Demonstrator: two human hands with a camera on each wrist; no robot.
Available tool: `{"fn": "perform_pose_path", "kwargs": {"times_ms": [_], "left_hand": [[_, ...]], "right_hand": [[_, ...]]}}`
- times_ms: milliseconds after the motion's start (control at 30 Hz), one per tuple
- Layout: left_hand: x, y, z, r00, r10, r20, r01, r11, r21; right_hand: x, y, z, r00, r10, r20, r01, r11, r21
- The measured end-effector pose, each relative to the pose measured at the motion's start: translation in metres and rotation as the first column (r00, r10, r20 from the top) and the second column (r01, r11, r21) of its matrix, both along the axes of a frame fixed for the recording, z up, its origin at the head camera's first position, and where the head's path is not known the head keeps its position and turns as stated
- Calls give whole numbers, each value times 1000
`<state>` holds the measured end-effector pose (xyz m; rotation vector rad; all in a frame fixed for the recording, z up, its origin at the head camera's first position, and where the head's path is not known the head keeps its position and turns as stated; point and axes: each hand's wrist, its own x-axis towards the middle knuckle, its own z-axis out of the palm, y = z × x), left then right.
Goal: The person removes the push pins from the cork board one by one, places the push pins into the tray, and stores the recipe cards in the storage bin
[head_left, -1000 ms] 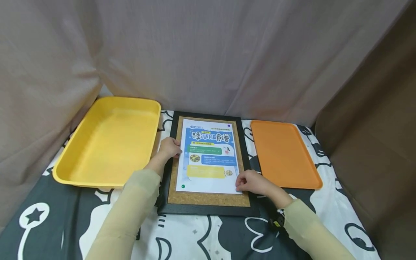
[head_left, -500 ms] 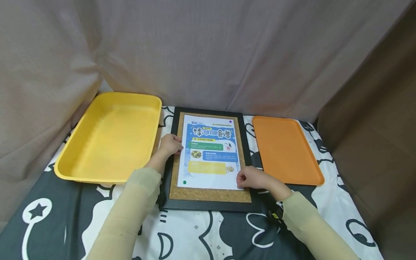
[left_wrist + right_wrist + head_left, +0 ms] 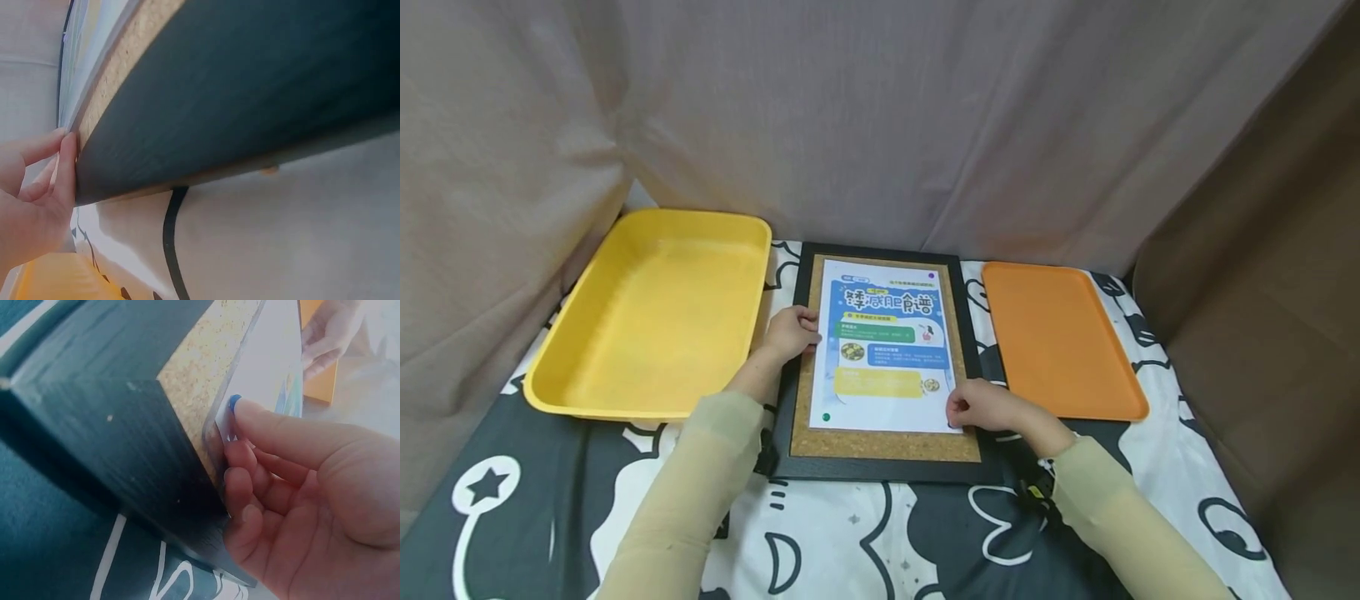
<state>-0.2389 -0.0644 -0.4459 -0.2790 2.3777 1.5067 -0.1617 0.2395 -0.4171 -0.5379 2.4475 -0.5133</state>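
A printed poster [image 3: 883, 400] lies on a cork board [image 3: 880, 443] in a black frame [image 3: 887, 472]. A purple pushpin [image 3: 931, 275] marks its top right corner, and a green pushpin [image 3: 826, 417] its bottom left. My left hand [image 3: 792, 333] pinches the poster's left edge, thumb and fingertips meeting there in the left wrist view. At the bottom right corner, my right hand [image 3: 981, 406] has its thumb against a blue pushpin [image 3: 234, 402], its other fingers curled beneath at the board's edge. The pin's point is hidden.
A deep yellow tray [image 3: 647, 317] stands left of the board. To the right lies a flat orange tray [image 3: 1063, 342]. Both rest on a dark and white patterned tablecloth [image 3: 850, 542]. Grey-brown curtains [image 3: 865, 125] hang behind and to the right.
The whole head view has shifted, so the board and trays appear slightly higher. Both hands keep nearly the same places on the poster's left edge and bottom right corner.
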Motion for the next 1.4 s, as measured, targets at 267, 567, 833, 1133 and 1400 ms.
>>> {"fn": "perform_pose_path", "kwargs": {"times_ms": [267, 567, 833, 1133, 1400], "left_hand": [[3, 0, -2, 999, -9, -36, 10, 1000, 13], [4, 1, -2, 999, -6, -45, 7, 1000, 17], [4, 1, -1, 999, -11, -36, 11, 1000, 18], [4, 0, -1, 999, -13, -43, 13, 1000, 12], [4, -1, -2, 998, -21, -51, 22, 1000, 5]], "right_hand": [[-5, 11, -5, 998, 23, 53, -17, 994, -104], [-16, 39, 13, 975, -222, 3, 217, 951, -221], [-33, 68, 22, 884, -462, -73, 445, 878, -179], [-57, 98, 22, 780, -617, -102, 606, 786, -120], [-70, 119, 14, 704, -708, -58, 702, 706, -98]]}}
